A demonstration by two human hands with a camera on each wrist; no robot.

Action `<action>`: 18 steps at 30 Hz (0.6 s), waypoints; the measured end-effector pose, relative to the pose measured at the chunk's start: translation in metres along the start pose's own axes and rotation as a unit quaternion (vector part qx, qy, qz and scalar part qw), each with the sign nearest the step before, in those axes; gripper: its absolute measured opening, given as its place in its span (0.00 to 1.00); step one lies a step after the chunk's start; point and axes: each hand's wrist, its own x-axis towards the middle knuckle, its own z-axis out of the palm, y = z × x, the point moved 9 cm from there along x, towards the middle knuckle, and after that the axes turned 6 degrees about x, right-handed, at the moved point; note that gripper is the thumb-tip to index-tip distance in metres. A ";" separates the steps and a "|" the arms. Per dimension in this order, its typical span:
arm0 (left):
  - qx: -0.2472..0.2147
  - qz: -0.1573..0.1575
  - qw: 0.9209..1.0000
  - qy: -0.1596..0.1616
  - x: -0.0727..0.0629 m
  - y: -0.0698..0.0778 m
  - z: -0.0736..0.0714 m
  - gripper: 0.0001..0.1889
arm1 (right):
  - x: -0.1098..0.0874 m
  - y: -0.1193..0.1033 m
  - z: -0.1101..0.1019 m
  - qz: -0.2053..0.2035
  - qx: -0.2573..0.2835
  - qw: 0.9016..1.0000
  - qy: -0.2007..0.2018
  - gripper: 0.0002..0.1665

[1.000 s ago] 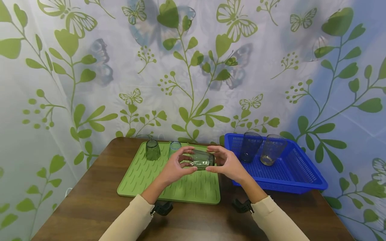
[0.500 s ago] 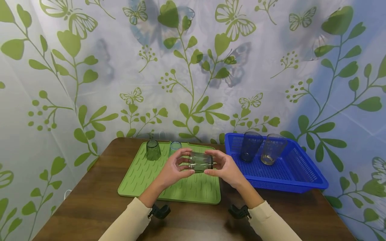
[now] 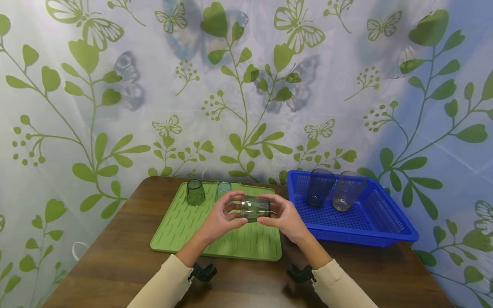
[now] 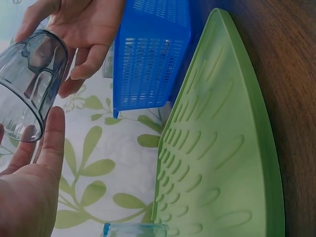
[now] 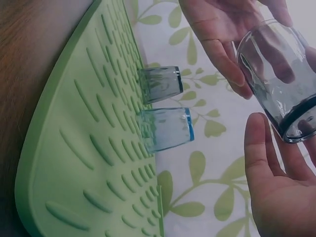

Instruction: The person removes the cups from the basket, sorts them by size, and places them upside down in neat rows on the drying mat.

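A smoky grey drinking glass (image 3: 255,208) lies sideways in the air between both hands, over the green mat (image 3: 185,233). My left hand (image 3: 224,214) holds its left end between thumb and fingers. At the other, darker end, my right hand (image 3: 284,215) grips it the same way. Up close, the left wrist view shows the clear walls of the glass (image 4: 37,74), with fingers showing through them. On the mat's back part stand a dark green glass (image 3: 195,193) and a bluish glass (image 3: 224,187), the latter partly hidden behind the left hand.
To the right, a blue plastic basket (image 3: 385,233) holds two taller glasses, a dark one (image 3: 319,188) and a clear one (image 3: 348,192), both leaning. Everything stands on a brown wooden table (image 3: 115,265). Behind it hangs a curtain (image 3: 246,107) printed with leaves and butterflies.
Both hands have lowered the glass slightly and drawn it a little left. The right forearm has shifted left as well. Glasses on the mat and in the basket stay put.
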 end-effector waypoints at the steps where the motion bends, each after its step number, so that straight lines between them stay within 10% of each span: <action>1: 0.001 -0.002 1.000 0.000 -0.001 0.000 -0.001 0.38 | 0.000 0.000 0.000 -0.001 -0.001 1.000 0.003 0.42; 18: 0.156 -0.014 0.984 0.080 -0.032 -0.003 -0.043 0.39 | 0.021 0.009 -0.013 0.015 -0.074 0.990 0.119 0.39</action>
